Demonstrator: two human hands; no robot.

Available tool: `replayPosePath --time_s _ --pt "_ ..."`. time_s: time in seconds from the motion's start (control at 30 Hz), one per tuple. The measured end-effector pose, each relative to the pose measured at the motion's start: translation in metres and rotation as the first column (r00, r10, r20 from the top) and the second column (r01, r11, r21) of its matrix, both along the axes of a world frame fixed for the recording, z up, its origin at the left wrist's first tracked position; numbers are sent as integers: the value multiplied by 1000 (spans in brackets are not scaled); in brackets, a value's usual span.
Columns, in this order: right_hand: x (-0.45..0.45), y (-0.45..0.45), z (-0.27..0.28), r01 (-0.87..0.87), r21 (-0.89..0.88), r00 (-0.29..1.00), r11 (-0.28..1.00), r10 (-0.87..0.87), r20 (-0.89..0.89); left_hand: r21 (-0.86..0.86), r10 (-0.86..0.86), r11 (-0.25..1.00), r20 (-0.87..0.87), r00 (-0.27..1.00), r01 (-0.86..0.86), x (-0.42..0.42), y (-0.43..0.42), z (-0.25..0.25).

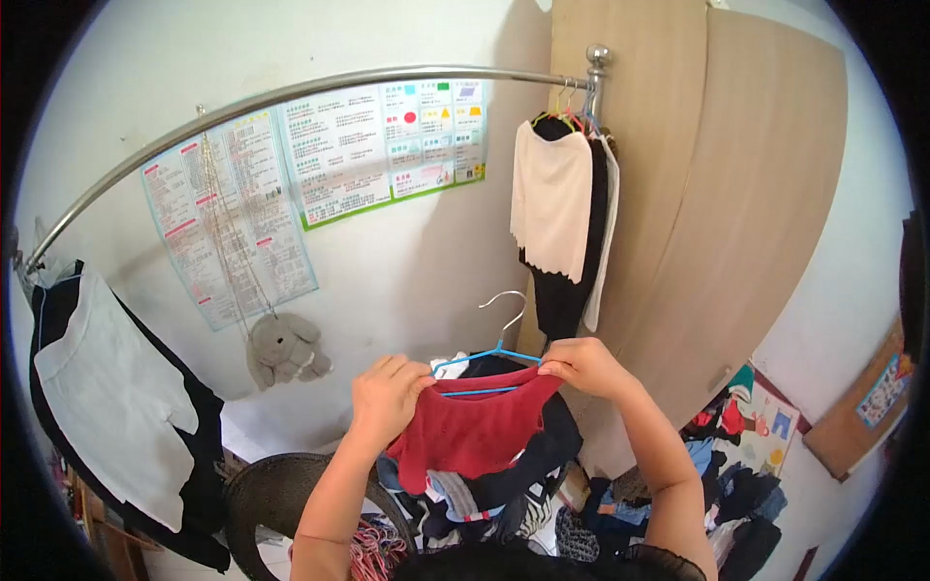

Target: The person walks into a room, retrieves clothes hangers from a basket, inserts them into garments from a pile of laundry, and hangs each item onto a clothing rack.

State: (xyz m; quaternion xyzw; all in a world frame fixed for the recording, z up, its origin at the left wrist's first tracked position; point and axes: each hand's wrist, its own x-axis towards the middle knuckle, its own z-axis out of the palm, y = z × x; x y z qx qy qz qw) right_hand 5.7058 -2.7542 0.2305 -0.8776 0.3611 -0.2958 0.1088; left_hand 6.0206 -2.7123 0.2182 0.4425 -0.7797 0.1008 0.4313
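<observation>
A dark red top (475, 431) hangs on a blue hanger (499, 350) with a bare metal hook, held up in front of me. My left hand (387, 387) pinches the garment's left shoulder at the neckline, and my right hand (586, 368) pinches the right shoulder. Fingers of both hands are closed on the fabric near the hanger's arms. Below and behind the top lies a pile of dark clothes (542, 445), partly hidden by it.
A metal rail (368, 76) spans above, with a cream top (552, 189) and other clothes at its right end and a white garment (116, 387) at its left. A plush toy (288, 349) hangs by the wall posters (339, 155). A wooden wardrobe (746, 174) stands right; clothes (746, 499) lie beside it.
</observation>
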Motion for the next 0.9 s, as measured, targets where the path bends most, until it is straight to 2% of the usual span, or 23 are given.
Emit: replayPosePath --time_s 0.03,0.1,0.17,0.23,0.27,0.3,0.37,0.4,0.43,0.5,0.53,0.57,0.6,0.63,0.67,0.7,0.73,0.77,0.8,0.83,0.87,0.9 --pt "-3 -1 3 -1 -9 1000 1000 1 1 -20 -8 1000 -42 999 7 1 -5 -3" --pt "-16 0 3 44 48 985 998 -52 167 -36 -21 999 -75 997 18 4 -12 -8" --pt "-24 -1 -3 96 97 975 991 -113 189 -34 -105 994 -258 961 99 4 -19 -9" --pt "-12 10 -3 -153 68 846 986 95 525 0 -105 994 -265 958 109 5 -21 -10" --pt "-12 17 8 -93 -66 942 993 109 319 38 -101 993 -273 957 115 5 -21 -11" --pt "-17 22 7 34 196 984 980 -68 167 35 -96 993 -273 957 110 2 -22 -13" --pt "-7 23 12 93 9 922 996 -90 377 143 -115 960 -587 801 242 -4 -25 -21" --pt "-6 21 15 122 -11 882 992 -103 460 45 -204 914 -808 553 403 -2 -36 -36" --pt "-4 16 18 148 -25 834 989 -111 541 46 -194 920 -808 557 388 -6 -41 -44" --pt "-12 0 28 231 42 721 972 -200 664 -225 -340 757 -937 77 613 -21 -52 -57" --pt "-16 -6 41 336 -33 711 941 -231 664 34 -275 800 -867 416 600 -21 -58 -77" --pt "-15 -15 57 342 -110 634 933 -143 760 276 -194 823 -684 704 496 -22 -57 -99" --pt "-33 -34 66 387 -71 639 919 -212 739 476 -94 813 -463 881 336 -27 -51 -107" --pt "-47 -57 76 443 -117 624 889 -212 752 622 -7 773 -192 981 127 -32 -46 -116" --pt "-59 -79 86 505 -174 621 845 -216 753 671 39 684 -425 904 286 -33 -49 -135" --pt "-61 -90 101 549 -199 630 811 -245 737 663 111 596 -627 771 453 -34 -58 -156" --pt "-69 -110 109 618 -219 635 755 -316 705 669 144 594 -634 760 446 -30 -61 -176" --pt "-76 -132 120 611 -234 643 756 -302 704 672 174 594 -644 745 443 -25 -65 -188" --pt "-81 -154 131 697 -265 609 666 -355 709 737 255 576 -572 780 352 -25 -62 -187" --pt "-79 -168 146 770 -289 567 568 -402 719 729 257 587 -581 772 353 -25 -58 -181" --pt "-77 -182 162 763 -298 574 573 -390 720 717 248 585 -603 758 379 -25 -55 -175" --pt "-72 -192 179 782 -282 570 557 -455 684 708 241 581 -622 745 403 -23 -53 -173"
